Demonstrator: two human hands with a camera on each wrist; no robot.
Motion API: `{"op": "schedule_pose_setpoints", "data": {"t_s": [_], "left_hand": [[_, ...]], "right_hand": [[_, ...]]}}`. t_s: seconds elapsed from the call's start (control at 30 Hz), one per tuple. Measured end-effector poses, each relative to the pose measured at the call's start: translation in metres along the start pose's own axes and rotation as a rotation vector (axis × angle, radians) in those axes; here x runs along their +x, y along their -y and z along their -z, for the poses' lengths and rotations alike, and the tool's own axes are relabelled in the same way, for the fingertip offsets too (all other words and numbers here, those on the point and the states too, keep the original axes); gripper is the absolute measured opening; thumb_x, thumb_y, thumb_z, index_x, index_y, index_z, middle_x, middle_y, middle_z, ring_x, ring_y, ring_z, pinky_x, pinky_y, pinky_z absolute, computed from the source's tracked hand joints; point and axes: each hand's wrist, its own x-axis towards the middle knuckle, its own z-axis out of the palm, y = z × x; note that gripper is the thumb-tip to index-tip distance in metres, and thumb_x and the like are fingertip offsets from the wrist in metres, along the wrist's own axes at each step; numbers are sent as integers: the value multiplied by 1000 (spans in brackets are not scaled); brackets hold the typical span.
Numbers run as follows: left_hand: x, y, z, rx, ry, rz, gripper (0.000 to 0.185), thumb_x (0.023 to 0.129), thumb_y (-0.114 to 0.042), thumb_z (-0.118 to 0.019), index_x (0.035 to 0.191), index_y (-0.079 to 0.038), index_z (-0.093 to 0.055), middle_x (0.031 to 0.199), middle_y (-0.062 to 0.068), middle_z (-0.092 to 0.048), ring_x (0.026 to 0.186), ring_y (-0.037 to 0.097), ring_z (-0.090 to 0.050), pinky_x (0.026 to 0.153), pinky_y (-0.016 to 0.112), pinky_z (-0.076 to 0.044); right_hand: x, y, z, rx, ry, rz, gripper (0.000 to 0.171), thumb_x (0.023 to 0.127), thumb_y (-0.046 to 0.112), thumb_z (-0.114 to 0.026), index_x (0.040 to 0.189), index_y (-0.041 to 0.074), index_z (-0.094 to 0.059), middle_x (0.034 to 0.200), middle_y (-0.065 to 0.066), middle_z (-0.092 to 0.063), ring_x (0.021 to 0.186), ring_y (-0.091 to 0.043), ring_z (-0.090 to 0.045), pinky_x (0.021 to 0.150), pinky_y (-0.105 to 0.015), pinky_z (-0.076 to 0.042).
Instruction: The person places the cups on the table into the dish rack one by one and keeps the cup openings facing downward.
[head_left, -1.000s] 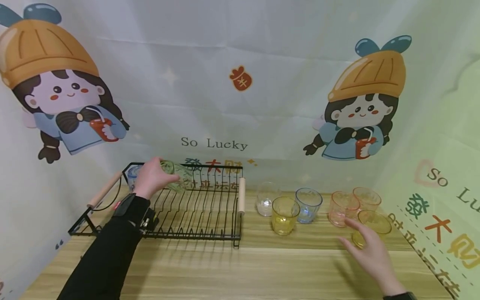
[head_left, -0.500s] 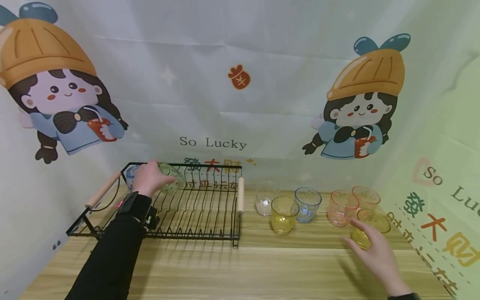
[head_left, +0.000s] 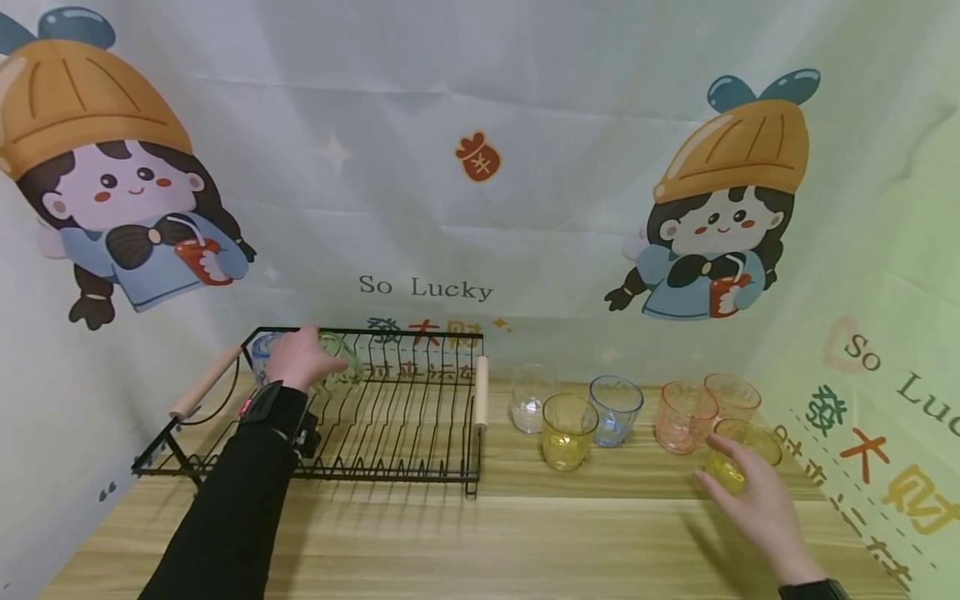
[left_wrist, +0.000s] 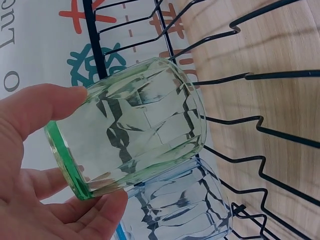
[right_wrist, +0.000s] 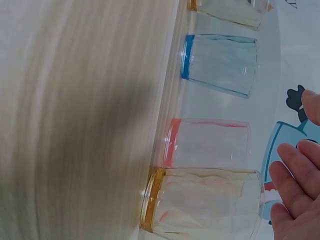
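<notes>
My left hand (head_left: 298, 358) reaches into the back left of the black wire dish rack (head_left: 390, 478) and grips a pale green glass (left_wrist: 140, 125). Thumb and fingers lie round its thick green base, while its mouth points down onto the rack's wires. Right beside it, a light blue glass (left_wrist: 175, 210) stands mouth-down in the rack. Over on the right, my right hand (head_left: 761, 508) hovers with relaxed, parted fingers close in front of a yellow glass (right_wrist: 205, 200), holding nothing.
Between the rack and my right hand stand a clear glass (head_left: 528, 404), another yellow glass (head_left: 568, 442), another blue glass (head_left: 617, 417) and two pink glasses (head_left: 682, 425), upright on the wooden table (head_left: 555, 542). A printed cloth (head_left: 555, 250) hangs close behind.
My left hand has lowered and tilted the green glass from nearly sideways to mouth-down, beside the blue glass. My right hand has shifted slightly right, nearer the yellow glass.
</notes>
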Motion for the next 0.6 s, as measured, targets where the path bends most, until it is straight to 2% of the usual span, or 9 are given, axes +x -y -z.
{"op": "schedule_pose_setpoints", "data": {"t_s": [0.3,0.6], "left_hand": [[5,-3,-4,39,48,48,61,92,-26,-66,134,12,-44,121,36,-48,106,52,-48,82,62,-46],[9,-1,-12,73,18,43,61,91,-27,-70,132,12,-47,120,35,-51,106,50,-50,84,60,-47]], "right_hand": [[0,-1,2,-5,-2,-13,50,81,1,-77,126,-10,-57,123,-31,-59,110,-48,-54,89,-65,-41],[0,-4,5,3,6,-22,52,82,1,-76,128,-12,-55,125,-33,-57,112,-51,-52,90,-67,-40]]}}
